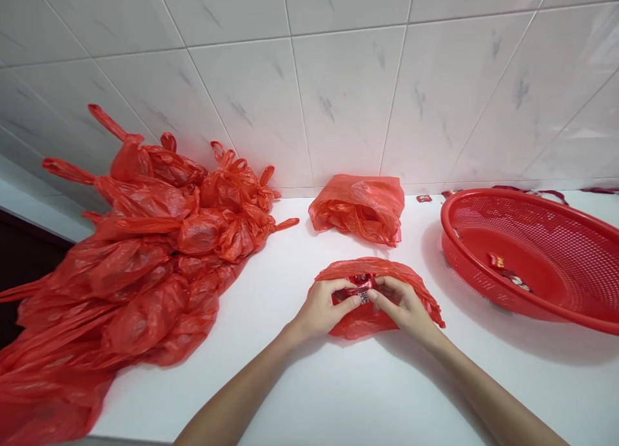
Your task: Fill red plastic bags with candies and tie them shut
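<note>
Red plastic film: one bag [382,269], lying at the middle of the white counter [338,394], mouth turned toward the person.

- Left hand [322,309]: closed on the near rim of the bag, thumb and fingers pinching the film.
- Right hand [405,309]: likewise closed on the rim, just beside the left, with the fingertips of the two nearly touching.
- Packet [361,283]: small, red and silver with print, at the bag's mouth between the hands and partly covered by fingers. Whether it is gripped or only lies in the opening cannot be told.
- Second bag [360,207]: red, crumpled, untied, behind the first and close to the wall [338,78] of white marbled tile.
- Pile [145,259]: many red bags, filled and knotted at the handles, heaped along the counter's left side, apart from the hands.
- Basket [556,207]: red perforated plastic, round, tilted, to the right, with a few small packets inside.
- Loose packet [424,198]: on the counter by the wall, between second bag and basket.
</note>
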